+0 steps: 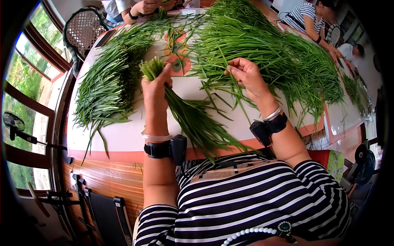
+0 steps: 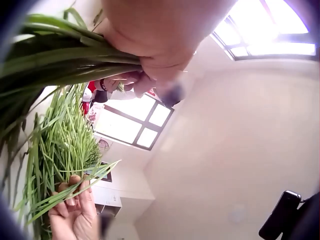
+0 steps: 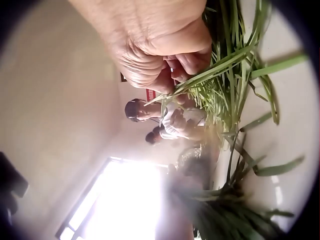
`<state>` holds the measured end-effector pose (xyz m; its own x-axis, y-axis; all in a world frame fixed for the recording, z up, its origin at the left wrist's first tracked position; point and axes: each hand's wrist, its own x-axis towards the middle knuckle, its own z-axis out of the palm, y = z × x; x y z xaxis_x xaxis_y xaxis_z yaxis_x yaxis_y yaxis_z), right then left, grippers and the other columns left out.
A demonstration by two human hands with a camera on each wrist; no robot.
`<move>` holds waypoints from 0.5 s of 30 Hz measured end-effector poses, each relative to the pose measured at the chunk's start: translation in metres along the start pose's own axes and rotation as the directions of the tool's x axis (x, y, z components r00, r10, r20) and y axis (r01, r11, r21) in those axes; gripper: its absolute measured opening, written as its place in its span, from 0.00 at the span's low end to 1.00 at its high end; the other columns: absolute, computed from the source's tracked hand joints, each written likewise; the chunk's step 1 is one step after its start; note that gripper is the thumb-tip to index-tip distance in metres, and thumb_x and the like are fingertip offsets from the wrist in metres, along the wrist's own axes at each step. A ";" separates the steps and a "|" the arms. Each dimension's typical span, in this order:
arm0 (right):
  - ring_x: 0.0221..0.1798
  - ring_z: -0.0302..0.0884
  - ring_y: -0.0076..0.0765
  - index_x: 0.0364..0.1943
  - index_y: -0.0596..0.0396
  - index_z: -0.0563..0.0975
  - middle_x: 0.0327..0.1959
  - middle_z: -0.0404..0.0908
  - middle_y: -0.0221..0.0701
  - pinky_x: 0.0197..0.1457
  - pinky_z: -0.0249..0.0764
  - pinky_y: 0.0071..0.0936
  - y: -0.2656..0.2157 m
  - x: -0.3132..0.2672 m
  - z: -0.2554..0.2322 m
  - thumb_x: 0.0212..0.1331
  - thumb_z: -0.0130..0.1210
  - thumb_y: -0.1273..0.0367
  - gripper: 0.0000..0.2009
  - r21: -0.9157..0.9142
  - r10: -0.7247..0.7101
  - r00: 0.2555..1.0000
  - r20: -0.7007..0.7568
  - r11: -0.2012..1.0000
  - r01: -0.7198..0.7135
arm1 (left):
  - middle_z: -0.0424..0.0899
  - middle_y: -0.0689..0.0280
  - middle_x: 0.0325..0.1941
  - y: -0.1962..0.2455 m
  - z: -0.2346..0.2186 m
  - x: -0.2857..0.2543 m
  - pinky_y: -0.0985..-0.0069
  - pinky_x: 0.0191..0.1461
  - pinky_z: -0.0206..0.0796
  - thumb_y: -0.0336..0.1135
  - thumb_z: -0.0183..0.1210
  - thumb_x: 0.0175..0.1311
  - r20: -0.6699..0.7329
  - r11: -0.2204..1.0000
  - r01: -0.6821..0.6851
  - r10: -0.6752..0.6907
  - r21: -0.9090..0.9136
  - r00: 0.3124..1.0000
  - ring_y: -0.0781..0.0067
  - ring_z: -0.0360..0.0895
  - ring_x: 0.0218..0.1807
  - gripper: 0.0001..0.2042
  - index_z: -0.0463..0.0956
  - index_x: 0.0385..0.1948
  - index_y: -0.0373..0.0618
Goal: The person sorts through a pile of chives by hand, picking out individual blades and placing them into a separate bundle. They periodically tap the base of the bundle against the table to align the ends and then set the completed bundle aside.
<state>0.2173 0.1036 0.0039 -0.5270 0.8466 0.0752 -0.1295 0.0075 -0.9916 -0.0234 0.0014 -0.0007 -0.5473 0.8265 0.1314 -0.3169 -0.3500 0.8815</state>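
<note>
My left hand [image 1: 156, 87] grips a thick bunch of green chive-like stalks [image 1: 193, 119], cut ends up and leaves trailing toward my body. The same bunch [image 2: 60, 60] shows in the left wrist view, squeezed under my palm. My right hand [image 1: 245, 74] pinches a few loose green blades [image 3: 220, 67] at the near edge of the big pile [image 1: 271, 53] on the white table [image 1: 123, 137]. A second, tidier pile of stalks [image 1: 108, 82] lies to the left of my left hand.
Another person's hands [image 1: 143, 7] work at the table's far end, and more people [image 1: 312, 16] sit at the back right. A lattice-back chair [image 1: 82, 30] stands at the far left by the windows. A folded chair [image 1: 104, 213] is near my left side.
</note>
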 end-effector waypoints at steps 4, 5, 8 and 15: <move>0.20 0.57 0.08 0.38 0.56 0.76 0.29 0.81 0.25 0.21 0.50 0.10 0.001 -0.002 0.011 0.63 0.54 0.74 0.03 0.095 -0.034 0.999 0.015 0.995 0.032 | 0.72 0.70 0.18 -0.009 0.004 -0.001 0.81 0.21 0.59 0.32 0.65 0.59 0.185 0.978 0.199 -0.186 -0.057 0.965 0.80 0.67 0.17 0.08 0.78 0.32 0.37; 0.20 0.57 0.08 0.39 0.56 0.76 0.29 0.81 0.25 0.21 0.51 0.10 0.002 -0.003 0.015 0.63 0.54 0.74 0.03 0.107 -0.045 0.999 0.014 0.993 0.043 | 0.72 0.70 0.18 -0.014 0.009 -0.004 0.80 0.21 0.59 0.33 0.64 0.59 0.242 0.950 0.304 -0.278 -0.074 0.930 0.79 0.67 0.17 0.10 0.77 0.33 0.36; 0.20 0.57 0.08 0.40 0.56 0.75 0.29 0.81 0.26 0.21 0.52 0.10 0.000 -0.004 0.022 0.63 0.53 0.74 0.04 0.122 -0.056 0.998 0.037 0.991 0.051 | 0.73 0.69 0.18 -0.026 0.022 -0.009 0.78 0.22 0.63 0.34 0.63 0.61 0.297 0.915 0.401 -0.372 -0.039 0.879 0.76 0.69 0.17 0.09 0.76 0.32 0.37; 0.19 0.59 0.09 0.41 0.58 0.75 0.29 0.82 0.27 0.20 0.53 0.10 -0.005 -0.008 0.031 0.64 0.53 0.74 0.04 0.057 -0.054 0.987 0.150 0.997 0.046 | 0.84 0.55 0.44 -0.036 0.013 -0.003 0.75 0.35 0.71 0.31 0.55 0.67 0.183 0.860 0.435 -0.398 -0.267 0.899 0.66 0.82 0.43 0.10 0.70 0.47 0.42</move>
<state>0.1966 0.0803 0.0117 -0.6394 0.7553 0.1437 -0.2014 0.0158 -0.9794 -0.0007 0.0173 -0.0268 -0.2238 0.9631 -0.1494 -0.7177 -0.0592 0.6938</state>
